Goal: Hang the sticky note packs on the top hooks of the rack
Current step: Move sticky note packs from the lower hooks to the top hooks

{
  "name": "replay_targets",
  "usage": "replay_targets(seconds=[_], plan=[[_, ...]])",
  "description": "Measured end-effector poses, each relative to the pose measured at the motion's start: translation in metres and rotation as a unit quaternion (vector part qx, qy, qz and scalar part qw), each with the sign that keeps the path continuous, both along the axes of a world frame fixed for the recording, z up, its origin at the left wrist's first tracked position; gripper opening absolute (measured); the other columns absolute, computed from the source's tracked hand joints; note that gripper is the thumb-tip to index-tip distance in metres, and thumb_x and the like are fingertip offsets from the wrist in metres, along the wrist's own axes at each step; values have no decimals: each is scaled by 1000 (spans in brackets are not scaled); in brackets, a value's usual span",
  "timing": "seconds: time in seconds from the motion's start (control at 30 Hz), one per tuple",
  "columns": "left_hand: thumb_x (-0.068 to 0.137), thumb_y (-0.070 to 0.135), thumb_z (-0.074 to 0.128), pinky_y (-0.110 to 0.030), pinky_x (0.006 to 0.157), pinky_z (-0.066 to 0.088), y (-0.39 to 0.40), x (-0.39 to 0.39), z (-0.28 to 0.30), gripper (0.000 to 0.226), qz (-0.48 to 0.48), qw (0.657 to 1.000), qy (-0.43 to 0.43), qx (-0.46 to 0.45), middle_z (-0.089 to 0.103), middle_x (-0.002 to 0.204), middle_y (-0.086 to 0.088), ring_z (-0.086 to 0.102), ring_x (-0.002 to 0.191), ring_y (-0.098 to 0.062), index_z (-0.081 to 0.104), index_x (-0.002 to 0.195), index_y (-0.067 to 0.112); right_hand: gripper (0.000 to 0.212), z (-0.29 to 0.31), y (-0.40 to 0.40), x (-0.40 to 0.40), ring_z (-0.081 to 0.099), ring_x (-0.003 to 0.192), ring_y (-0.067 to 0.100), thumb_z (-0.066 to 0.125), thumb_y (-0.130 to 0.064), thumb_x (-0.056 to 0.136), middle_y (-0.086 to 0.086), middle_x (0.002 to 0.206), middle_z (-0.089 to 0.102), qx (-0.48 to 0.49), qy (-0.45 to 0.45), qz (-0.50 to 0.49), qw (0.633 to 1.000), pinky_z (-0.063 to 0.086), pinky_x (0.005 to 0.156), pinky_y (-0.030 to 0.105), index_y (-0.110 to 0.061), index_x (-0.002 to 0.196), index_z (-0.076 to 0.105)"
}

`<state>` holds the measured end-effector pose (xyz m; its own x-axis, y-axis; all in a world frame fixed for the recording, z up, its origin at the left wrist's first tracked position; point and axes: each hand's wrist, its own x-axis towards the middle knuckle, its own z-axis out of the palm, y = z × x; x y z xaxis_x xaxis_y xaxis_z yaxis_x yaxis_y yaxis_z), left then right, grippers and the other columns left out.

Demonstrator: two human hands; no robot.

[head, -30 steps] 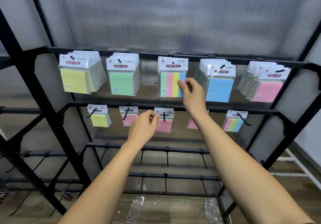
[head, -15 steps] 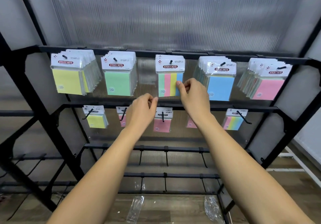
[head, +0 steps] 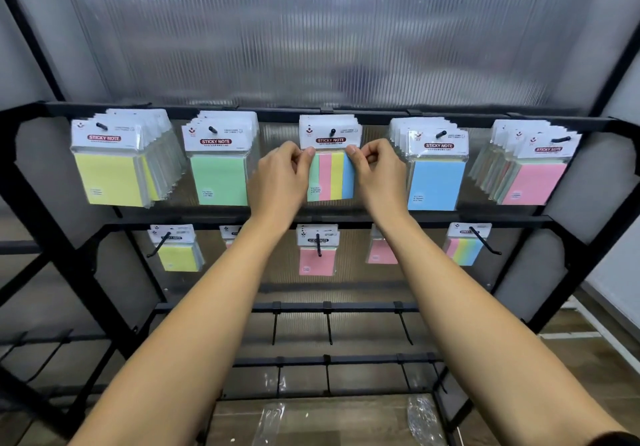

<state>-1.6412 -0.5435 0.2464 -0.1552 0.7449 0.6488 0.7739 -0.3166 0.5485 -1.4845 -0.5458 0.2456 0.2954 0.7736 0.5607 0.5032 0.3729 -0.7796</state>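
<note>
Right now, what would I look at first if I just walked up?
Probably the two hands, left hand and right hand, pinching the striped sticky note pack on the middle top hook. Then the yellow packs far left and pink packs far right.

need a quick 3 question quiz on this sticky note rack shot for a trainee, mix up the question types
1. True or false: the striped pack on the top row's middle hook is held by both hands.
2. Multiple choice: the pack hanging just right of the right hand shows which colour? A) blue B) yellow C) pink
3. Fill in: the front pack on the far-left top hook is ____.

Key:
1. True; the left hand and right hand pinch its side edges.
2. A, the blue pack.
3. Yellow, the yellow pack.
</note>
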Motion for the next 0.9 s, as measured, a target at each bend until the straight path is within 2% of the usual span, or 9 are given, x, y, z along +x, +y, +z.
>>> replay_targets(seconds=[0.07, 0.27, 0.47, 0.6, 0.77, 0.83, 0.9], plan=[[99, 49, 47, -32, 59, 33, 9, -1, 1, 38, -2, 1000, -3, -4, 62, 80, 4, 58, 77, -24, 60, 85, 16, 25, 0, 6, -2, 49, 69, 10, 63, -33, 97, -8, 73, 53, -3, 6, 2, 1000, 39, 63, 26, -12, 86, 54], [100, 51, 46, -31, 56, 34, 23, -3, -5, 39, -11, 1000, -10, -22, 65, 79, 0, 59, 75, -25, 58, 85, 17, 27, -1, 18, -5, 53, 74, 15, 62, -34, 97, -6, 74, 54, -10, 9, -7, 1000, 41, 67, 32, -10, 87, 55], [99, 49, 47, -34, 59, 41, 16, -5, -22, 36, -17, 998, -9, -52, 66, 80, -1, 60, 79, -28, 57, 85, 17, 29, -13, 7, -4, 49, 71, 11, 59, -38, 98, -8, 75, 52, -24, 4, -10, 1000, 36, 61, 25, -10, 90, 55], [101, 45, 46, -32, 61, 37, 0, -6, -51, 35, -7, 995, 14, -96, 64, 82, -1, 56, 76, -24, 58, 90, 14, 28, -36, -13, -5, 49, 70, 8, 58, -37, 99, -7, 74, 53, -40, 0, -8, 999, 37, 59, 14, -12, 88, 54], [102, 37, 45, -31, 53, 32, -17, -3, -99, 26, -11, 987, 28, -161, 63, 78, -1, 56, 71, -22, 55, 86, 17, 28, -82, -39, 4, 47, 64, 5, 57, -35, 100, -8, 70, 51, -95, 0, 10, 995, 36, 59, 18, -11, 86, 53], [101, 35, 45, -32, 57, 38, -23, -2, -123, 23, -8, 980, 39, -196, 65, 82, -1, 58, 75, -24, 55, 87, 19, 28, -104, -46, 13, 46, 63, 6, 57, -34, 100, -8, 69, 51, -125, -9, 12, 992, 36, 59, 23, -12, 84, 53], [99, 34, 45, -36, 67, 49, -27, -2, -144, 21, -1, 971, 51, -233, 67, 88, -3, 62, 82, -28, 56, 89, 19, 29, -125, -52, 24, 46, 62, 8, 56, -33, 101, -7, 68, 51, -161, -20, 7, 987, 34, 57, 23, -10, 83, 55]])
